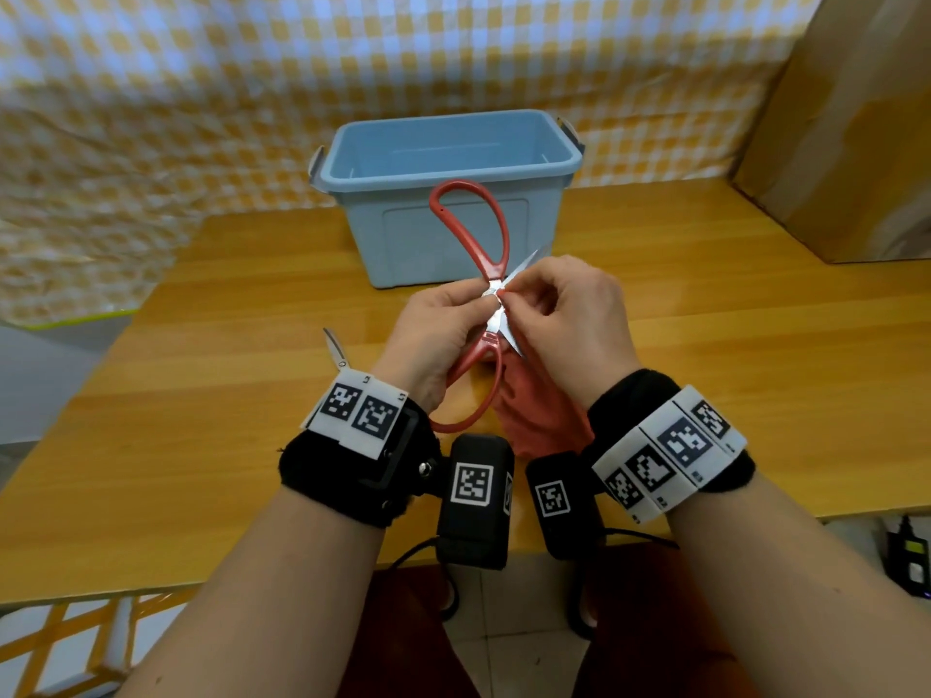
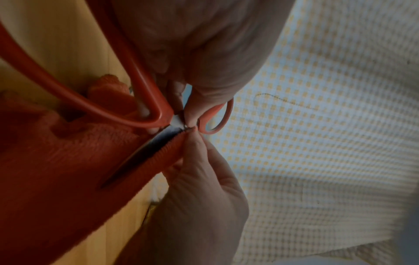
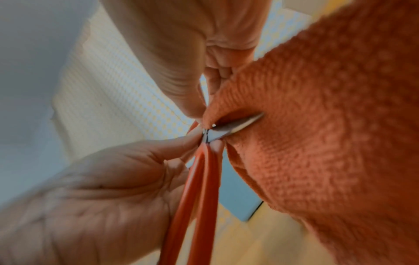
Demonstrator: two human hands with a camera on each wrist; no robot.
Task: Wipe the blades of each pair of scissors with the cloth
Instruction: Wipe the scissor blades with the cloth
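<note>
Both hands' fingers (image 1: 481, 299) pinching scissors' (image 1: 491, 289) pivot, cloth (image 1: 534, 410) beneath

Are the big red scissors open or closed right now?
Open. The red scissors form an X: the two handle loops point opposite ways, and the blades cross at the pivot, where the left hand and right hand pinch them.

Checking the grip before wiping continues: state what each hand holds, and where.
Left hand pinches the open red scissors at the pivot. Right hand pinches the orange cloth against a blade beside it.
</note>
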